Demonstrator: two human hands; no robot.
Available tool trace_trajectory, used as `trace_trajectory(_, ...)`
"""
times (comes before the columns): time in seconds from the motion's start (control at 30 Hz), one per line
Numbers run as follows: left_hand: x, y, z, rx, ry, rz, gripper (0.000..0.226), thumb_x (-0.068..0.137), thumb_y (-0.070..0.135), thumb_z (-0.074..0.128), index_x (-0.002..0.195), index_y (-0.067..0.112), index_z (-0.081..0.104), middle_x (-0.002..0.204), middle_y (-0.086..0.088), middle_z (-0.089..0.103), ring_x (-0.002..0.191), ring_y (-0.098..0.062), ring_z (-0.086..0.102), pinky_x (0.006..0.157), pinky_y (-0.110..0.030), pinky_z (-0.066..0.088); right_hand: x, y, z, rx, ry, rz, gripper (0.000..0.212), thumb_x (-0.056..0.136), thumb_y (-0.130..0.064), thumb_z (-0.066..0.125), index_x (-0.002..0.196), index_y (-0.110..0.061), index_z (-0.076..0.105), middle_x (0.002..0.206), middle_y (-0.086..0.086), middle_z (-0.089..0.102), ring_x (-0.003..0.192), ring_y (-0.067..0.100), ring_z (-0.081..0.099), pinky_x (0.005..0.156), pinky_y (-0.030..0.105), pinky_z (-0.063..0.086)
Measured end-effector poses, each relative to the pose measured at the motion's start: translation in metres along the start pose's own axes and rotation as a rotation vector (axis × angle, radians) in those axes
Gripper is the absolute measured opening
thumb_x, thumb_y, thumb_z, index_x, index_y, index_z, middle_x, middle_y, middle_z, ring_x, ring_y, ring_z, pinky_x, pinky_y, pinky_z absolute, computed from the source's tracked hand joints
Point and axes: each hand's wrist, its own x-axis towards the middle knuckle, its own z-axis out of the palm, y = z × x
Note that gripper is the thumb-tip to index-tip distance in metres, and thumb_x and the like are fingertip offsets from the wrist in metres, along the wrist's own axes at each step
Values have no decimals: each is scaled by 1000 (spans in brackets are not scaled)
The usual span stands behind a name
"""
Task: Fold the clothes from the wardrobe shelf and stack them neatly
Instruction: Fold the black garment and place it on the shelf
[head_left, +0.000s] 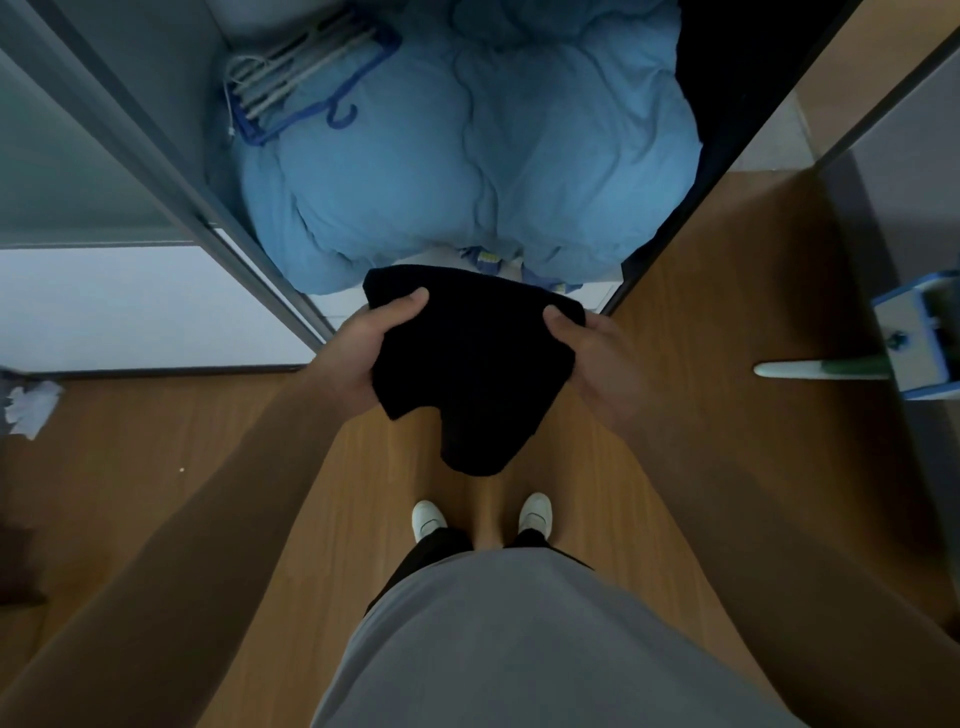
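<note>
The left hand (358, 358) and right hand (597, 366) each grip a side of the folded black garment (467, 374), thumbs on top, in the air just before the wardrobe's (156, 156) front edge — I'd hold it level, fingers spread beneath, lest the drooping near flap unfold.

Your view is dim, with a bluish cast overall. Brightest patch is the white panel (130, 306) at left; the blue duvet (467, 156) catches soft, even light. Your black garment (467, 364) reads as a flat dark blob, folds lost. The wardrobe frame (174, 171) splays toward the edges from wide-angle stretch. Whole picture slightly soft; the blue-and-white object (914, 338) far right is blurred.
</note>
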Motion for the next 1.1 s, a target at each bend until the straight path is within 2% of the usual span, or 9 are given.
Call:
trace_trajectory(0.1,-1,8,-3,102,0,24,33,93,33,64,120,15,65,111,-7,75,106,-23,71,76,-28,58,2,-11,-3,77,12,-25,31,103,-28,52,127,-13,65,117,3,74,109,17,70,94,31,53)
trace_trajectory(0.3,-2,17,8,159,-129,72,27,89,30,68,115,22,73,123,-7,70,114,-24,67,84,-27,57,6,-18,-3,142,87,-47,39,104,-35,49,136,-15,58,122,1,71,112,15,68,98,32,53)
trace_trajectory(0.4,-1,22,14,225,-68,92,27,91,33,67,113,20,73,120,-5,72,112,-22,68,83,-25,57,7,-16,-13,282,30,5,41,104,-35,47,138,-11,56,130,6,67,120,21,64,103,37,49)
trace_trajectory(0.53,0,19,15,202,13,89,22,91,40,65,95,25,81,110,-3,76,104,-20,71,75,-24,58,10,-16,-20,320,20,78,45,101,-35,54,138,-11,56,134,8,64,121,23,63,106,39,48)
trace_trajectory(0.63,1,11,18,113,-26,99,25,92,41,64,99,23,80,116,-5,74,108,-21,70,79,-27,58,12,-15,-16,144,106,70,42,99,-41,58,133,-17,61,123,3,71,108,17,69,90,31,56)
trace_trajectory(0.7,3,7,19,39,-32,116,28,93,40,64,106,20,78,121,-6,72,112,-22,68,81,-29,58,13,-11,-16,84,120,38,40,97,-40,61,129,-17,62,118,3,72,106,18,70,88,31,57)
trace_trajectory(0.77,4,6,18,0,-21,117,30,93,41,65,112,20,75,124,-7,70,115,-23,66,82,-29,58,11,-6,-18,71,115,-2,34,98,-33,62,126,-13,63,114,5,73,105,19,71,88,33,58)
trace_trajectory(0.9,4,9,11,58,21,120,27,91,43,67,104,22,79,120,-5,72,112,-22,68,82,-28,58,6,-6,-19,176,39,-32,30,102,-19,56,129,-7,59,119,10,71,110,23,69,97,40,54)
trace_trajectory(1.1,8,7,10,168,110,141,40,88,44,70,116,15,69,111,-4,75,104,-21,71,77,-27,59,3,-24,-22,113,105,-25,19,101,-11,55,118,-3,61,114,12,69,109,26,67,100,45,53)
